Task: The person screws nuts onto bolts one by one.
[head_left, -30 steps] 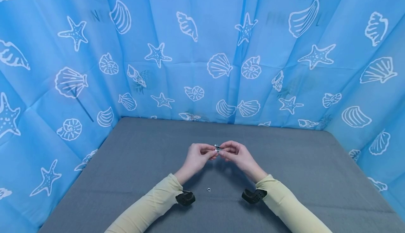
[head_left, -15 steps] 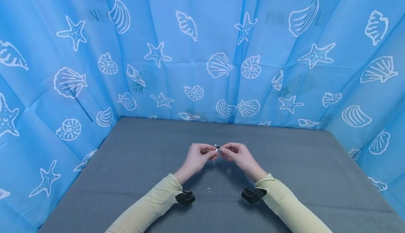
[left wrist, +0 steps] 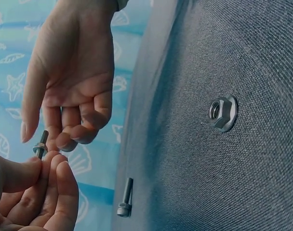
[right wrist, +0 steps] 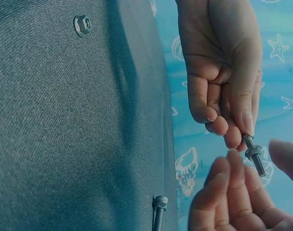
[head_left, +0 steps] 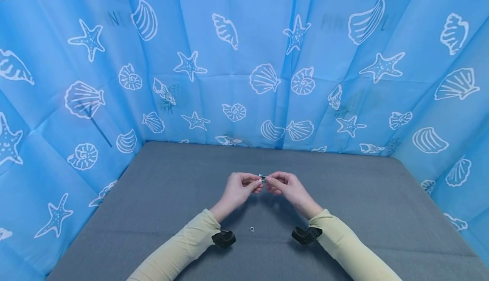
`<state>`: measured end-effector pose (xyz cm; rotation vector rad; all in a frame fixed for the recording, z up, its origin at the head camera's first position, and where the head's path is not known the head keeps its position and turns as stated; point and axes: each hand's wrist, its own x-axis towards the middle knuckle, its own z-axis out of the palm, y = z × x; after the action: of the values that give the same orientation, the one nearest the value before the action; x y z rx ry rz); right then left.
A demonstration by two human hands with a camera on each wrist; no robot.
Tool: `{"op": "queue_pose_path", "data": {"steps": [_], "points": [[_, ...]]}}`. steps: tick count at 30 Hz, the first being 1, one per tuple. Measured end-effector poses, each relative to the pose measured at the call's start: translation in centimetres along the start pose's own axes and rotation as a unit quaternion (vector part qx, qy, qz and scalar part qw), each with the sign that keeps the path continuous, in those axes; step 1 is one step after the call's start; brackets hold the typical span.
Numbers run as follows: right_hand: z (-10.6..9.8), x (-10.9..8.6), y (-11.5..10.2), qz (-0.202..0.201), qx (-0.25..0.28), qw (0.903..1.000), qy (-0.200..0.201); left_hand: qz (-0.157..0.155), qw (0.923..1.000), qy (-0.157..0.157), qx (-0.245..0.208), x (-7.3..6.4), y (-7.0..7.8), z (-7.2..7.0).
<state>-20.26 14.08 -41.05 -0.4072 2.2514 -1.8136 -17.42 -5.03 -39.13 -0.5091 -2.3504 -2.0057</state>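
My left hand [head_left: 237,187] pinches a small metal bolt [right wrist: 260,168] by its head end, between thumb and fingers. A nut [right wrist: 253,151] sits partway along the bolt's threaded shank, which points toward my right hand [head_left: 288,187]. In the right wrist view, the right thumb [right wrist: 285,159] stands apart from the fingers, with the bolt's free end in the gap between them. Beyond the hands, a second bolt [left wrist: 126,198] lies on the grey cloth. A loose flange nut [left wrist: 223,114] rests on the cloth between the forearms.
Grey cloth covers the table [head_left: 183,162]. Blue curtains [head_left: 244,60] printed with shells and starfish stand around its back and sides. A black wrist device [head_left: 224,239] is under the left cuff, another black wrist device [head_left: 307,236] under the right.
The right thumb and fingers have shifted slightly around the bolt's free end. The left hand keeps its pinch in the same place; the loose nut has not moved.
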Motion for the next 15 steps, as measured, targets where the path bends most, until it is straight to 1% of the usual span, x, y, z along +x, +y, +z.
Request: {"op": "queue_pose_path", "data": {"steps": [3,6,11,15], "points": [[-0.02,-0.03,0.0,-0.01,0.01,0.9999,-0.005,0.0,1.0,0.001,-0.003,0.06,-0.2,0.0],[0.0,-0.01,-0.01,-0.023,0.006,0.9997,-0.008,0.001,1.0,0.0,-0.003,0.04,-0.18,0.0],[0.18,0.16,0.02,-0.009,-0.014,0.9999,0.0,0.001,1.0,0.004,0.003,-0.08,0.1,0.04],[0.12,0.17,0.11,0.0,0.0,1.0,-0.004,-0.005,1.0,0.004,0.003,-0.2,0.35,0.03]]}}
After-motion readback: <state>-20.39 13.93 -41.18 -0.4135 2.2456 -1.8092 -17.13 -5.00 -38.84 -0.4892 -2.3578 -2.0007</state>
